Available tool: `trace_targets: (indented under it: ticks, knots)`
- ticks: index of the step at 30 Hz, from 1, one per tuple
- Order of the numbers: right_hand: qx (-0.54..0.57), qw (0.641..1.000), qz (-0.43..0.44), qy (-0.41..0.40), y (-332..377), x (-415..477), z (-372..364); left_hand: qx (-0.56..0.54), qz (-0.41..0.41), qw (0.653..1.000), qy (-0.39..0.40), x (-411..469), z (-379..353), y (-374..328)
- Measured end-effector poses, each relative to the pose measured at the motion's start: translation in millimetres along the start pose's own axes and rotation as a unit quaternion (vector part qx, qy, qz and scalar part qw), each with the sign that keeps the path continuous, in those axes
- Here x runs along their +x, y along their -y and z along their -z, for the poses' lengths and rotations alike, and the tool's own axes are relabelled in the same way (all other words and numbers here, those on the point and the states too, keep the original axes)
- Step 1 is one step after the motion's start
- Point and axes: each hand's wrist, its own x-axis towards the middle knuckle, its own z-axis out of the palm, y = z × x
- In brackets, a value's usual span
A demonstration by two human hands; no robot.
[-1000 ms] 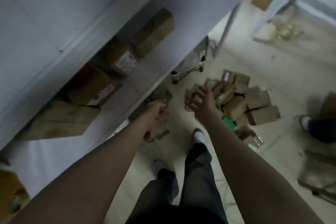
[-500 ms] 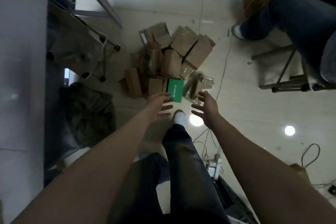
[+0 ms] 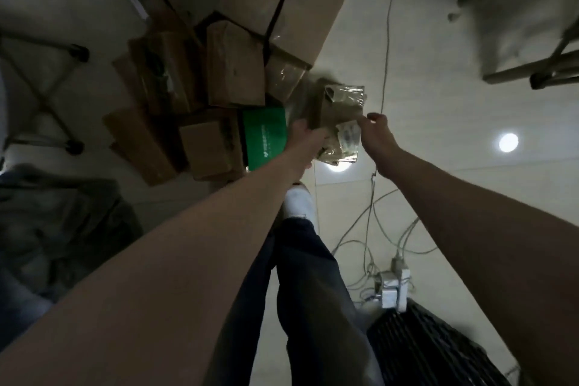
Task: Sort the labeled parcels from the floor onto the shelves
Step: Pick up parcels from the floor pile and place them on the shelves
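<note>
Left hand (image 3: pixel 308 138) and right hand (image 3: pixel 377 134) grip taped parcel (image 3: pixel 343 105) between them.

This looks like a parcel storeroom or sorting back room rather than a home. A loose heap of brown cardboard parcels (image 3: pixel 235 72) lies at 11 to 12 o'clock on a pale, glossy tiled floor (image 3: pixel 438 103), with a green box (image 3: pixel 264 135) among them and a plastic-wrapped parcel (image 3: pixel 341 110) bearing a printed label just beside it. A folding metal frame (image 3: pixel 47 97) on black castors stands at 9 to 10 o'clock. Loose cables (image 3: pixel 369 229) trail to a white power strip (image 3: pixel 393 287) at 5 o'clock, beside a black slatted crate (image 3: pixel 438 348).
</note>
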Motion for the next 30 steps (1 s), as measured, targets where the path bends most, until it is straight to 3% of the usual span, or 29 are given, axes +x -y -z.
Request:
trace_targets:
  ticks: [6,9,13,16,20,24,30]
  knots:
    - [0.176,0.983,-0.038,0.034,-3.4,37.3,-24.4,-0.044,0.014,0.999,0.023,50.6,-15.3,0.5]
    - [0.216,0.976,-0.024,0.011,0.6,21.6,-28.5,-0.076,0.043,0.996,0.021,41.1,2.8,-4.5]
    - [0.319,0.946,-0.038,0.043,25.2,-27.0,-32.8,-0.171,0.055,0.984,0.014,6.6,52.1,-13.4]
    - [0.283,0.958,-0.017,0.05,51.7,-75.2,-39.4,-0.2,0.037,0.979,-0.01,-37.9,90.3,-30.2]
    - [0.258,0.963,0.065,0.05,100.5,-147.8,-40.3,-0.156,-0.036,0.985,-0.064,-114.5,131.2,-74.6]
    - [0.293,0.935,0.174,0.1,161.1,-220.3,-35.6,-0.141,-0.127,0.98,-0.059,-194.3,167.3,-124.8]
    - [0.266,0.91,0.271,0.167,248.7,-327.6,-11.0,-0.18,-0.289,0.938,-0.072,-303.7,199.2,-182.9]
